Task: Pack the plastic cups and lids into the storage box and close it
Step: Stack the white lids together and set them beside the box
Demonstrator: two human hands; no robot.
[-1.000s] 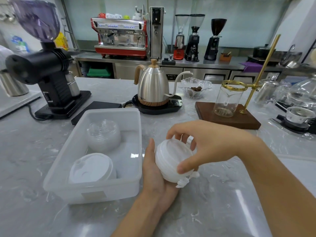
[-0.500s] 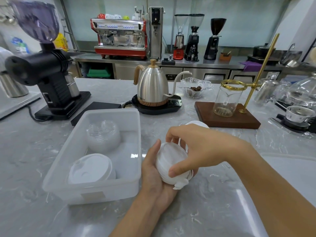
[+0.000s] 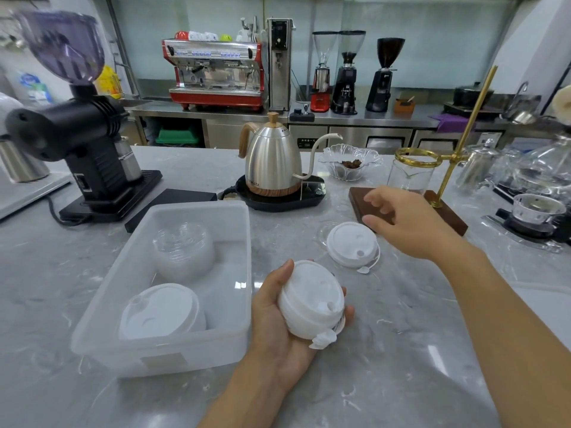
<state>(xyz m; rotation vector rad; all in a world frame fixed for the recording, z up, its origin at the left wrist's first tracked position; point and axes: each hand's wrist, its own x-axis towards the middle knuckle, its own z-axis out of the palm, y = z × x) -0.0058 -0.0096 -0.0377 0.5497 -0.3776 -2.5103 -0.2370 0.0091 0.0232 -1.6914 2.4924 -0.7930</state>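
Marble counter (image 3: 401,350), left hand (image 3: 279,329) cradling lids (image 3: 310,304) — right hand (image 3: 401,222) apart.

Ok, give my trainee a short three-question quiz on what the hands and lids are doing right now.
1. True or false: the left hand holds a stack of white lids.
2. What lies inside the storage box?
3. The right hand is: A) gripping a lid, B) open above the loose white lid on the counter, C) inside the box.

Key: 1 true; 2 a clear lid stack and a white lid stack; 3 B.
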